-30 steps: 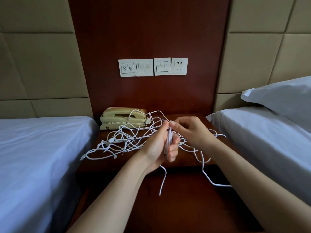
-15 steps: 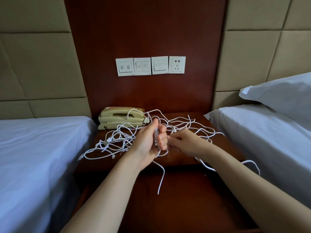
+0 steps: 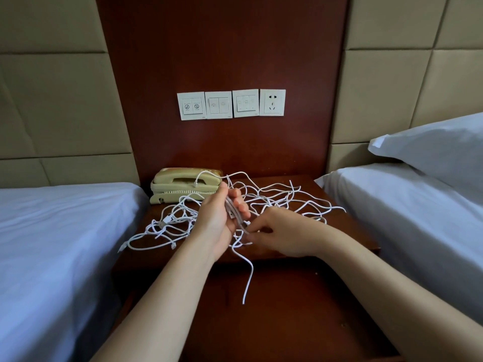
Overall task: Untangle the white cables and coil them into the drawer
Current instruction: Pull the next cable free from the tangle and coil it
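A tangle of white cables (image 3: 282, 199) sprawls over the dark wooden nightstand (image 3: 347, 226) between two beds. My left hand (image 3: 222, 220) is raised over the middle of the stand, palm facing right, holding a small bundle of gathered cable loops (image 3: 236, 215). My right hand (image 3: 277, 233) sits just right of it and lower, pinching a strand at the bottom of that bundle. One loose cable end (image 3: 248, 280) hangs down in front of the stand's front face. No open drawer shows.
A beige telephone (image 3: 183, 184) stands at the back left of the nightstand, with a cable lying over it. Beds with white sheets (image 3: 52, 244) flank the stand; a pillow (image 3: 431, 150) lies on the right one. Wall switches and a socket (image 3: 271, 103) are above.
My right hand dropped from the top of the bundle to its lower end. The strand that trailed off to the right has been drawn in. My left hand rose slightly.
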### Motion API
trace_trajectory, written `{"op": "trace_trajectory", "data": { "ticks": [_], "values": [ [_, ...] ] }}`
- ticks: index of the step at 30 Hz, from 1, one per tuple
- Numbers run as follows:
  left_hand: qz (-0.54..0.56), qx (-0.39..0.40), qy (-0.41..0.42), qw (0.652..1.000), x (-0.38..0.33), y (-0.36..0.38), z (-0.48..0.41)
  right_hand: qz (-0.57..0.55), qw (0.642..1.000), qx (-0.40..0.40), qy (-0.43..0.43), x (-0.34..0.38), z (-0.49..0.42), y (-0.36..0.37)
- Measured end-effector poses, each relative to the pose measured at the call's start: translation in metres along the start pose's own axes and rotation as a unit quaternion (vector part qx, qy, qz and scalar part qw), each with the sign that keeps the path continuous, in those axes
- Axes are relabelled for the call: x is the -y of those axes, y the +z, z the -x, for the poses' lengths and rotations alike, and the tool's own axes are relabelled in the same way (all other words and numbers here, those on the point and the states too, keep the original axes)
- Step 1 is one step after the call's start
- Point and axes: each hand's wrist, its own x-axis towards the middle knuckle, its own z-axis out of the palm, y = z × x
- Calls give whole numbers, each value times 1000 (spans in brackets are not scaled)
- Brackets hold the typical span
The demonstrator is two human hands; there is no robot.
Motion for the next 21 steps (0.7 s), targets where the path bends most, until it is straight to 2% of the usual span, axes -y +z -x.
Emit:
{"op": "trace_trajectory", "data": {
  "ticks": [7, 12, 15, 21],
  "values": [
    [-42, -47, 39, 997, 1, -7, -9, 27, 999, 16, -31, 10, 3, -5],
    [-183, -37, 55, 981, 8, -13, -10, 28, 997, -41, -58, 13, 4, -14],
    [-255, -13, 37, 966, 14, -13, -9, -4, 992, -98, -74, 9, 1, -17],
    [-201, 102, -54, 973, 17, 0, 2, -36, 978, -198, -58, -5, -4, -14]
  ]
}}
